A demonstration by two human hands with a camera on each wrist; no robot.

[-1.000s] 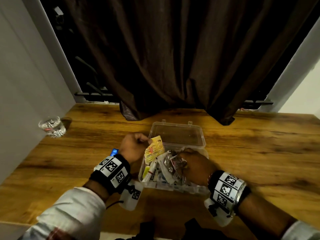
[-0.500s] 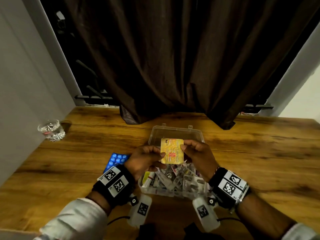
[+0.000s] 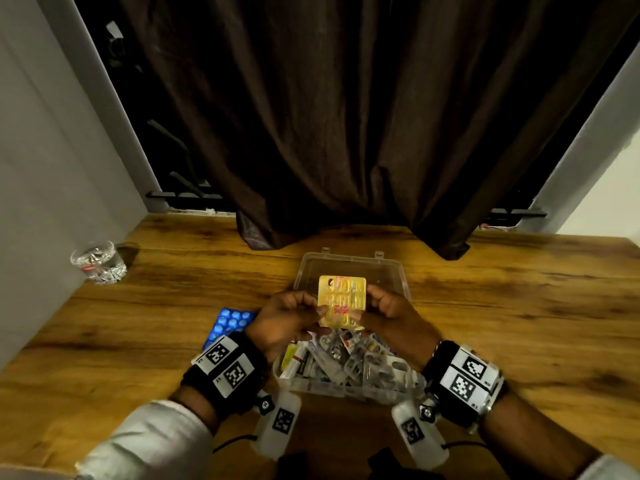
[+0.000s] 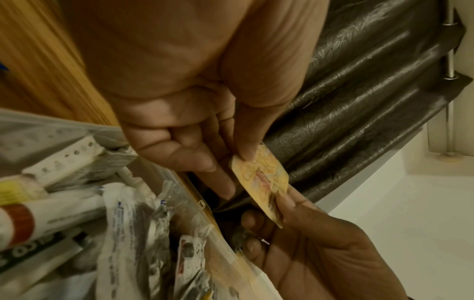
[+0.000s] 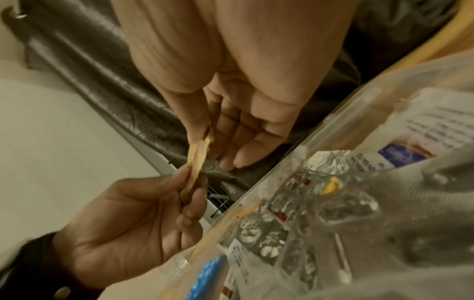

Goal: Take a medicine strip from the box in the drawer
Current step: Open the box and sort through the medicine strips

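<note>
**Yellow strip held between both hands above the open box**

A yellow medicine strip [image 3: 342, 302] is held upright over the clear plastic box [image 3: 349, 386], above its contents and in front of the opened lid [image 3: 351, 271]. The strip is pinched at its left edge by the left hand [image 3: 287, 322] and at its right edge by the right hand [image 3: 391, 320] — thumb on the near face, fingers behind, as both wrist views confirm. The remaining fingers of each hand are loosely curled and clear of the strip. The printed, blistered face is turned toward the head camera; one pocket at the upper left corner appears dark.

The box rests on a wooden table [image 3: 519, 323] and is filled with silver blister strips and tubes — labels cannot be read. A blue blister strip [image 3: 230, 323] lies flat on the table just left of the box, partly covered by the left wrist. A glass [image 3: 98, 262] stands well apart near the left wall. A dark curtain [image 3: 346, 116] hangs behind the table.
</note>
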